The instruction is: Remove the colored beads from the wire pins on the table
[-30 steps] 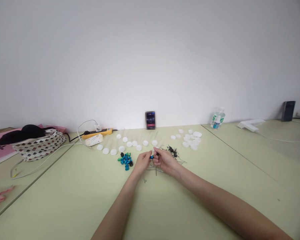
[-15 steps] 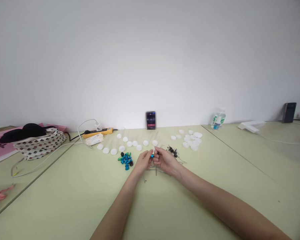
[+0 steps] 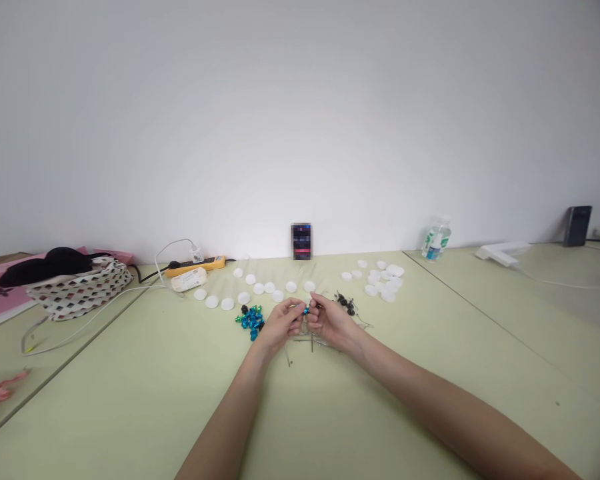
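My left hand (image 3: 283, 323) and my right hand (image 3: 331, 321) meet at the middle of the table, fingertips closed. Between them shows a small shiny blue metallic piece (image 3: 306, 311), pinched by both; its far end is hidden by my fingers. Just left of my left hand lies a pile of blue and green metallic pieces (image 3: 253, 320) with a few black ones. Under and around my hands are thin grey metal rods (image 3: 312, 343). Small black parts (image 3: 347, 303) with thin wires lie beyond my right hand.
White round caps (image 3: 243, 298) with clear tubes line the table's back; more white caps (image 3: 380, 285) cluster at right. A phone (image 3: 301, 241) leans on the wall. A clear bottle (image 3: 436, 241), yellow power strip (image 3: 197, 266) and woven basket (image 3: 80, 293) stand farther out.
My left hand has shifted slightly, its wrist turning a little to the left with the fingers reset around the blue piece. The right hand has hardly moved.
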Tool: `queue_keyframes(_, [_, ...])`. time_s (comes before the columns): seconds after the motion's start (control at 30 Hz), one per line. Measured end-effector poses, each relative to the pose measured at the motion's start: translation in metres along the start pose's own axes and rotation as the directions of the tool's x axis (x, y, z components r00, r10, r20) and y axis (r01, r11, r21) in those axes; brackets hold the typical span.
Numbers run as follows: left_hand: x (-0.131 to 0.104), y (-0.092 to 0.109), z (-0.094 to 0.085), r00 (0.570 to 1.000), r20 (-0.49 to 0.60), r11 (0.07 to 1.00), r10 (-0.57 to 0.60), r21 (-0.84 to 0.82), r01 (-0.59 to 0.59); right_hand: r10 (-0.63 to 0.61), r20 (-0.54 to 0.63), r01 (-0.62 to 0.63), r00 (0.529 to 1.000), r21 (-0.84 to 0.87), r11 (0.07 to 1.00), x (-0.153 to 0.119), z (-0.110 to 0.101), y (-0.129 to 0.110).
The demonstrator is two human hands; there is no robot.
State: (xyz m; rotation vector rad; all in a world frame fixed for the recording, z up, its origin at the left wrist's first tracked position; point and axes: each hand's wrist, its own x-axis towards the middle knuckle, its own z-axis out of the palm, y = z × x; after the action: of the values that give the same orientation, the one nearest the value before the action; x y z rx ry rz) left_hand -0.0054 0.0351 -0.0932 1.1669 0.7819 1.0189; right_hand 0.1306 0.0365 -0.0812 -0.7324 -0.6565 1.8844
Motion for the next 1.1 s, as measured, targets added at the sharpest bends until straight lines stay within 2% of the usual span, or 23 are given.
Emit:
queue_keyframes(0.17, [0.003,-0.005,0.004,0.999,-0.041,0.996,-0.003,0.087,0.006,-0.033,0.016,0.034,0.999,-0.064,0.997,-0.002,0.003,0.003])
queue_keyframes(0.27, [0.004,-0.008,0.008,0.995,-0.104,0.985,0.007,0.173,0.011,-0.072,0.033,0.075,0.997,-0.109,0.991,-0.006,0.006,0.005])
queue_keyframes(0.37, [0.005,-0.011,0.008,0.981,-0.189,0.959,0.042,0.284,0.014,-0.147,0.056,0.156,0.988,-0.226,0.962,-0.011,0.009,0.008])
queue_keyframes(0.47, [0.007,-0.013,0.003,0.949,-0.29,0.909,0.12,0.416,0.012,-0.245,0.027,0.235,0.969,-0.398,0.887,-0.013,0.012,0.005])
queue_keyframes(0.57, [0.009,-0.015,-0.005,0.888,-0.376,0.819,0.264,0.574,-0.001,-0.363,-0.038,0.291,0.931,-0.523,0.801,-0.012,0.011,-0.008])
queue_keyframes(0.63, [0.01,-0.016,-0.01,0.853,-0.389,0.74,0.348,0.673,0.005,-0.424,-0.071,0.312,0.903,-0.569,0.761,-0.012,0.005,-0.023])
queue_keyframes(0.7, [0.011,-0.019,-0.015,0.838,-0.375,0.661,0.396,0.75,0.023,-0.476,-0.111,0.312,0.872,-0.624,0.717,-0.015,-0.008,-0.041])
queue_keyframes(0.83, [0.015,-0.028,-0.023,0.842,-0.324,0.523,0.432,0.851,0.059,-0.574,-0.19,0.25,0.796,-0.761,0.598,-0.031,-0.056,-0.062])
queue_keyframes(0.87, [0.017,-0.03,-0.025,0.843,-0.313,0.493,0.436,0.867,0.067,-0.605,-0.192,0.223,0.773,-0.81,0.542,-0.036,-0.071,-0.063])
queue_keyframes(0.9, [0.018,-0.032,-0.026,0.845,-0.304,0.467,0.44,0.881,0.074,-0.655,-0.14,0.149,0.743,-0.919,0.365,-0.041,-0.085,-0.063])
queue_keyframes(0.93, [0.019,-0.033,-0.028,0.848,-0.295,0.442,0.441,0.893,0.08,-0.676,-0.078,0.074,0.733,-0.978,0.193,-0.045,-0.098,-0.061])
queue_keyframes(0.97, [0.019,-0.034,-0.03,0.85,-0.287,0.419,0.443,0.904,0.086,-0.681,-0.023,0.024,0.732,-0.998,0.06,-0.049,-0.11,-0.058])
queue_keyframes(1.03, [0.02,-0.035,-0.032,0.854,-0.269,0.378,0.445,0.921,0.094,-0.618,0.084,0.0,0.782,-0.991,-0.134,-0.055,-0.128,-0.053])
queue_keyframes(1.1, [0.02,-0.035,-0.032,0.861,-0.247,0.34,0.445,0.936,0.092,-0.532,0.148,0.015,0.834,-0.969,-0.247,-0.057,-0.135,-0.047])
